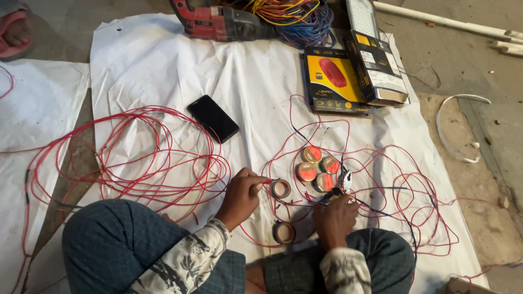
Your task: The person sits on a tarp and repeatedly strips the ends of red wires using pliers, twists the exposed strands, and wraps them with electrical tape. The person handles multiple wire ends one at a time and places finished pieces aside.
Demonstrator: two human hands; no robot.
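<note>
On the white sheet (163, 60) spread over the floor, both hands down low between the knees. Left hand (239, 197) pinching a red wire (265, 180) at thumb and fingertip, pinch closed on it, right next to a tape roll (280, 189) standing just off the fingertips, touching or nearly so, hard to call. Second tape roll (284, 232) lying nearer the body, between the two wrists, not held. Right hand (334, 219) curled shut around wire ends and something small and dark at the fingertips — can't tell what exactly. Just above that hand, a little metal tool (344, 179), maybe pliers, too small to say. Beside it, a tight cluster of four round lamps (317, 166) with orange-red faces, wires looping all around them. Off to the left, a big loose coil (136, 158) of red wire, well apart from the hands. Black phone (213, 118) flat on the sheet above the left hand. Further up — red drill (218, 22), bundle of coloured wires (297, 19), and two boxes (354, 76).
</note>
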